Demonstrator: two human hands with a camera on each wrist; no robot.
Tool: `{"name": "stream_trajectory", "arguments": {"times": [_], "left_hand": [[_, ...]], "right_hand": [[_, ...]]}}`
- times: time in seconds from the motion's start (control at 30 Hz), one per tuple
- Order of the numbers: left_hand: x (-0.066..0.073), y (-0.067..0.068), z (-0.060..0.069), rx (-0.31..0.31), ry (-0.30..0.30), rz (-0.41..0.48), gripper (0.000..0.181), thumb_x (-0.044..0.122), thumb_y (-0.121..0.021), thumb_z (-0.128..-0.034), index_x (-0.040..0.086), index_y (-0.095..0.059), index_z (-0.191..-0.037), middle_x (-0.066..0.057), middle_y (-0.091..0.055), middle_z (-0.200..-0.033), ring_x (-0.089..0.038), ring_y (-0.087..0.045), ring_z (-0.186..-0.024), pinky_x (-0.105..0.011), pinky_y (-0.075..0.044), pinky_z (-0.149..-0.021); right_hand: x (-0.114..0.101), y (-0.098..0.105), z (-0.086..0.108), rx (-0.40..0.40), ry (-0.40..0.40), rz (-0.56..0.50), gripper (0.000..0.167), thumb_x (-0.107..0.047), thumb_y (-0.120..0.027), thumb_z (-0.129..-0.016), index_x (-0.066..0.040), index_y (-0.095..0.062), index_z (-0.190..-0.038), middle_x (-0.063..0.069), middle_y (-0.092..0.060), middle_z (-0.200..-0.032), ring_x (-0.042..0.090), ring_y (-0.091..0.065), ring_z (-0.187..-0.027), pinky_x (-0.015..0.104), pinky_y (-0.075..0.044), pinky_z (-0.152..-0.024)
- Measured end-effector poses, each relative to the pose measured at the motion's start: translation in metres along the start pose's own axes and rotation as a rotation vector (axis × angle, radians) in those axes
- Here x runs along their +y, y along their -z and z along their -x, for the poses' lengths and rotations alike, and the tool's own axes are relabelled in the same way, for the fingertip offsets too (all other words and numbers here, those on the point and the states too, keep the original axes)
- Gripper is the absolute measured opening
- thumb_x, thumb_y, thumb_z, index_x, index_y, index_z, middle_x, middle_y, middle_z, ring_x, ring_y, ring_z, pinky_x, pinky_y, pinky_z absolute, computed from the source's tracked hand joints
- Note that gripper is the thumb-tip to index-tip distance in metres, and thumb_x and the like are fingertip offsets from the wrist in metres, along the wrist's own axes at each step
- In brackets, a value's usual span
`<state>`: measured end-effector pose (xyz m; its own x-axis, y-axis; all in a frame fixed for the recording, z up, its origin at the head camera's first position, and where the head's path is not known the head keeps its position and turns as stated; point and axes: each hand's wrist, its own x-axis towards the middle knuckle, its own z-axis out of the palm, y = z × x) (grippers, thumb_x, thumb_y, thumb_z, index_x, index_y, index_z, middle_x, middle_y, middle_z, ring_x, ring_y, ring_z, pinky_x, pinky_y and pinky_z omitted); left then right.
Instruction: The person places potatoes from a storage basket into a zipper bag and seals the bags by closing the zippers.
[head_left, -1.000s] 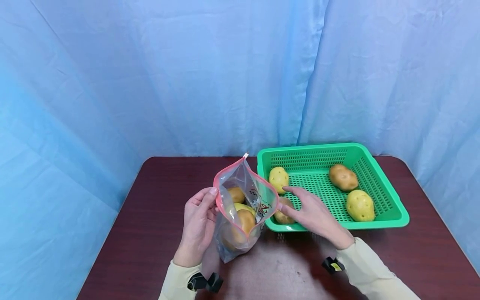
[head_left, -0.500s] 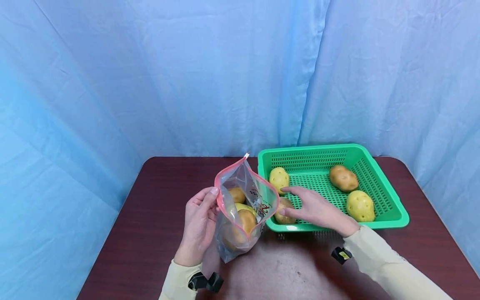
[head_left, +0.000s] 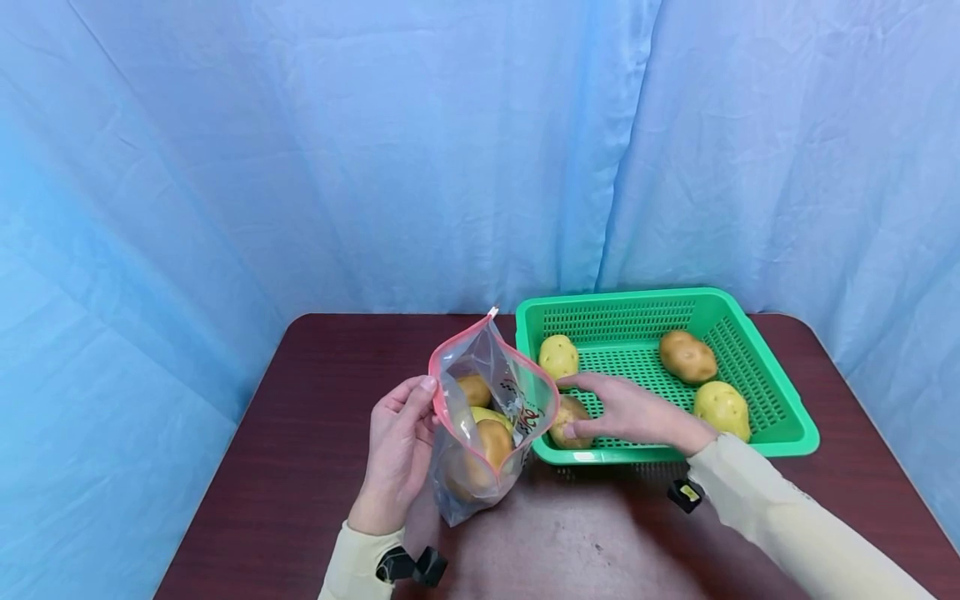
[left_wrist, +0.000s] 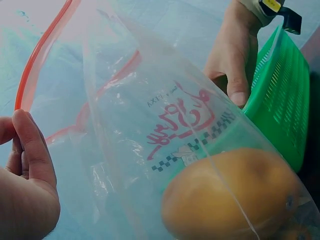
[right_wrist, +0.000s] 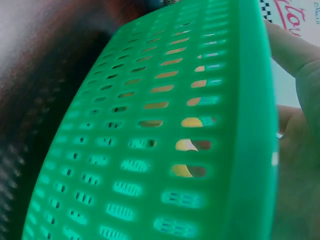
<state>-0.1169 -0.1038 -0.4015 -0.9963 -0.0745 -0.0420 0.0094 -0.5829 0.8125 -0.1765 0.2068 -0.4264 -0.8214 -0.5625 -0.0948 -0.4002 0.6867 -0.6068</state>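
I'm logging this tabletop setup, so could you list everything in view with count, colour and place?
Curtain: count unclear, blue, behind and beside the table
Table: one, dark reddish-brown, under bag and basket
Basket: one, green, right side of table
Yellow potatoes: two, yellow, basket's far left and near right
Brown potatoes: two, brown, basket's near left and far right
Bag: one, clear with pink rim, beside the basket, mouth open
Bagged potatoes: at least three, brown and yellow, inside the bag
Wrist devices: two, black, one per wrist
Sleeves: two, cream, one per arm
Left hand: one, bare, pinching the bag's rim
Right hand: one, bare, around the near-left brown potato
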Motion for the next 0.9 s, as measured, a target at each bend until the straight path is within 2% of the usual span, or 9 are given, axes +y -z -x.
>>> {"name": "stream_trajectory", "arguments": {"times": [0.53,0.73,0.9], "left_hand": [[-0.001,0.003,0.0,0.004,-0.004,-0.009,0.022,0.001,-0.058,-0.1019,0.009,-0.075,-0.092,0.0,-0.067,-0.076,-0.007,-0.059,-0.065,-0.016,-0.051,-0.06],[-0.002,0.002,-0.001,0.011,0.001,-0.007,0.022,0.0,-0.057,-0.1016,0.009,-0.075,-0.091,0.0,-0.067,-0.076,-0.007,-0.059,-0.065,-0.017,-0.05,-0.059],[-0.003,0.002,-0.002,0.014,0.005,-0.005,0.022,0.0,-0.057,-0.1013,0.009,-0.074,-0.09,0.0,-0.067,-0.076,-0.007,-0.059,-0.065,-0.017,-0.049,-0.059]], "right_hand": [[0.015,-0.002,-0.015,-0.145,-0.018,-0.016,0.077,-0.04,-0.082,-0.087,-0.003,-0.052,-0.147,0.013,-0.058,-0.145,0.036,-0.053,-0.133,0.057,-0.044,-0.108],[0.018,-0.005,-0.019,-0.194,-0.015,-0.018,0.078,-0.036,-0.083,-0.085,-0.007,-0.051,-0.15,0.005,-0.061,-0.137,0.023,-0.058,-0.118,0.049,-0.048,-0.101],[0.019,-0.008,-0.022,-0.202,0.033,-0.021,0.078,-0.027,-0.086,-0.083,-0.009,-0.05,-0.15,0.0,-0.062,-0.128,0.017,-0.057,-0.106,0.042,-0.05,-0.091]]}}
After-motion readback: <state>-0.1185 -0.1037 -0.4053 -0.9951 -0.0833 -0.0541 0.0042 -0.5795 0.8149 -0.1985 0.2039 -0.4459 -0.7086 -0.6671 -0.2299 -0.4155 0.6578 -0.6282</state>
